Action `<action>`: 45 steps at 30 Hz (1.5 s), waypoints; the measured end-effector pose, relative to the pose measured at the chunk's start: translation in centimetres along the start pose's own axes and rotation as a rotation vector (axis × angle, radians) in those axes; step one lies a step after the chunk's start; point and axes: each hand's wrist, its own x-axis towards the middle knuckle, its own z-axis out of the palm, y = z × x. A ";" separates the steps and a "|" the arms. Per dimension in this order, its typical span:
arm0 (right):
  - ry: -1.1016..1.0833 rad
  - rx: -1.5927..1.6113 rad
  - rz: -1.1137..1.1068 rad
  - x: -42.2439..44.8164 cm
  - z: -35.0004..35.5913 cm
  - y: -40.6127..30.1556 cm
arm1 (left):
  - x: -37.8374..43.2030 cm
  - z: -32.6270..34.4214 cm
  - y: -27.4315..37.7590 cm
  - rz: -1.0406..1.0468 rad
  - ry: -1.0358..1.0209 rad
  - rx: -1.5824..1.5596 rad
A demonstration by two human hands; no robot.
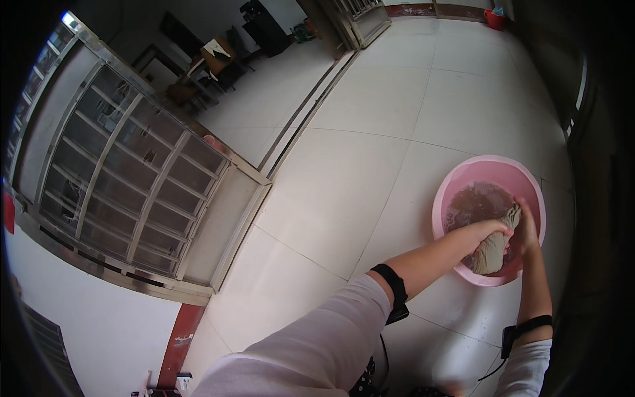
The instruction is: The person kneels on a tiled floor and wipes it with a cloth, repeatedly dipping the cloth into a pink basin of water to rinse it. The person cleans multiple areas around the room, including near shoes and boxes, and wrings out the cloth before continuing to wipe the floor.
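A pink plastic basin [439, 213] with murky, slightly foamy water [478, 198] stands on the tiled floor at the right. Above the water, inside the rim, both hands hold a bunched, wet greenish-grey cloth [491, 253]. My left hand [488, 232] grips its middle, with the fingers partly hidden by the cloth. Along the upper right end of the cloth lies my right hand [527, 223], its fingers closed around the folds. The lower end of the cloth hangs near the basin's front wall.
Pale floor tiles [342, 188] surround the basin. A metal sliding gate with bars [144, 178] stands at the left, its floor track [317, 101] running along a doorway. Chairs and a table [196, 67] are in the room beyond. A red bucket [494, 21] stands at the far right.
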 end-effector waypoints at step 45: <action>-0.290 -0.640 0.366 0.9 5.4 -6.5 | -3.3 8.8 -2.2 1.718 0.207 1.500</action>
